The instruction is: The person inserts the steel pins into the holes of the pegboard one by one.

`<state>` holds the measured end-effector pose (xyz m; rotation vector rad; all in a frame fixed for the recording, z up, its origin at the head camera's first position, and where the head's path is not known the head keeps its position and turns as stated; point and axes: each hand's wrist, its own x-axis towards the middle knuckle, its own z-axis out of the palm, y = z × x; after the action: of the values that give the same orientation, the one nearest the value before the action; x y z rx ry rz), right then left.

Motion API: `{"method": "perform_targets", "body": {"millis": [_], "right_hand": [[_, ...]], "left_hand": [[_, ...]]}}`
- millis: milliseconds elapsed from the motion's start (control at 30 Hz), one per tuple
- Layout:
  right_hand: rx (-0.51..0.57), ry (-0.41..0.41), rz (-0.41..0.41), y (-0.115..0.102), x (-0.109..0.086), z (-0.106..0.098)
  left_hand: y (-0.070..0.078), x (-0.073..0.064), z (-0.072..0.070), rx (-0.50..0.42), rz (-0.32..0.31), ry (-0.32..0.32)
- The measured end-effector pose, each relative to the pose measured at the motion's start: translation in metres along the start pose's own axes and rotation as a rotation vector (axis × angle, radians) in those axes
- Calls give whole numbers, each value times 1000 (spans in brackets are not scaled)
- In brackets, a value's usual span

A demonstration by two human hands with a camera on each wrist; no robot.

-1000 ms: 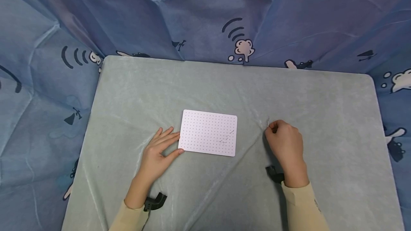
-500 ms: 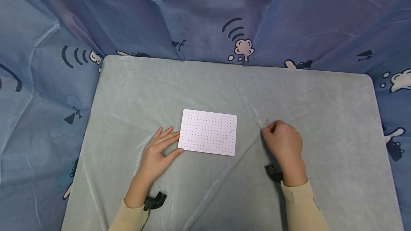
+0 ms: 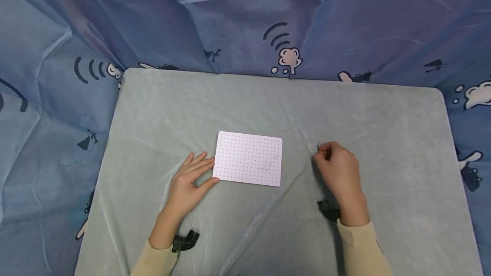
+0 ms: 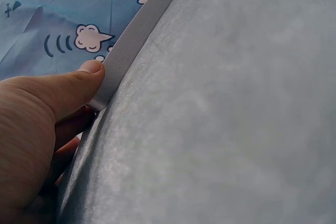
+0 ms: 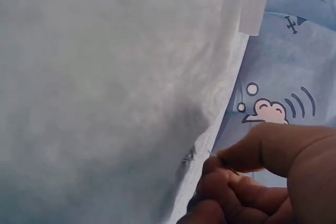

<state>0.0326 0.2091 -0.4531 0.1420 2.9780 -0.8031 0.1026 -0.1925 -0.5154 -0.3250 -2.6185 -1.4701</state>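
Observation:
A white board [image 3: 238,156] dotted with rows of small holes lies at mid-table, with several thin pins [image 3: 270,163] on its right part. My left hand [image 3: 189,186] lies at the board's near-left corner with fingers spread, thumb and forefinger touching its edges. In the left wrist view the thumb [image 4: 84,80] presses the board's side wall [image 4: 131,40]. To the right of the board, my right hand [image 3: 340,167] has thumb and forefinger pinched together at several thin metal pins [image 3: 318,146] on the cloth. A fine glint shows at those fingertips in the right wrist view.
A grey-green cloth [image 3: 245,233] with soft creases covers the table. Blue patterned fabric [image 3: 245,24] hangs behind and at both sides. Black camera mounts sit at both wrists, the left mount [image 3: 186,240] and the right mount [image 3: 328,210].
My right hand has shifted slightly left, its fingers working at the small metal pins, which look more spread than before. My left hand and the board stay in place.

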Motion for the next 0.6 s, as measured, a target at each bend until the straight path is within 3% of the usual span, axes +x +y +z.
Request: {"method": "perform_targets", "body": {"millis": [233, 400, 600], "right_hand": [[83, 8, -73, -9, -3, -9], [159, 0, -73, -14, -5, -14], [250, 38, -121, -21, -10, -14]], "left_hand": [[-1, -1, 0, 0, -3, 3], [-1, -1, -1, 0, -8, 3], [0, -1, 0, 4, 0, -1]]}}
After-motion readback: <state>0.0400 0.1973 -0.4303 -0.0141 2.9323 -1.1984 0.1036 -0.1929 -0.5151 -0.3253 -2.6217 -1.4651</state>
